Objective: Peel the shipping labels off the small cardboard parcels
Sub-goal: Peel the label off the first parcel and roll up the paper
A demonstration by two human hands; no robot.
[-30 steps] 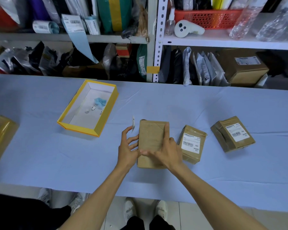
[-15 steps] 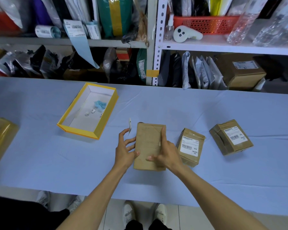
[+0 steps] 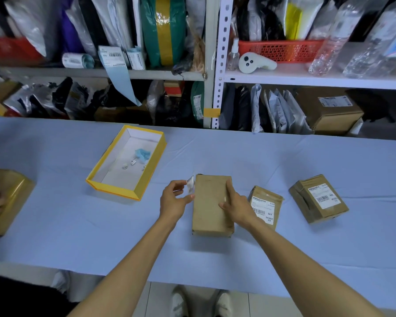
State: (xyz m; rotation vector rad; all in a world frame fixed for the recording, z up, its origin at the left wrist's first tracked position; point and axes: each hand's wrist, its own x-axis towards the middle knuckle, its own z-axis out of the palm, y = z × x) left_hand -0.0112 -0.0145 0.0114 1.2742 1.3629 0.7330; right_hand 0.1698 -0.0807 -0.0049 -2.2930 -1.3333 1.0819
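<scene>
On the blue-covered table (image 3: 215, 152), head view. The plain parcel (image 3: 209, 209) lies flat at the centre; its brown top face shows no label and no writing.

The left hand (image 3: 173, 201), just left of the plain parcel, pinches the peeled label (image 3: 191, 184) between thumb and fingertips. The grip is narrow. The label stands on edge beside the parcel's far left corner, with a barcode visible but its print too small to read.

The right hand (image 3: 237, 207) rests on the plain parcel's top face. Its index finger lies straight along the right edge and its thumb lies flat. The other fingers are hidden past the edge.

Just right of the plain parcel stands the second parcel (image 3: 274, 197). Its white label (image 3: 263, 208) carries a barcode and the legible marks "MX" and "MXRC 03".

Further right, well apart, sits the third parcel (image 3: 306, 202). Its label (image 3: 324, 195) shows a barcode and small print that cannot be read with certainty.

Left and beyond the plain parcel is a yellow tray (image 3: 114, 179) holding a blue scrap and small white bits.

Far left, at the frame edge, lies a glossy tape-wrapped parcel (image 3: 7, 200).

Behind the plain parcel are shelves with a red basket (image 3: 281, 50), a white controller (image 3: 254, 62) and a labelled carton (image 3: 327, 110).
</scene>
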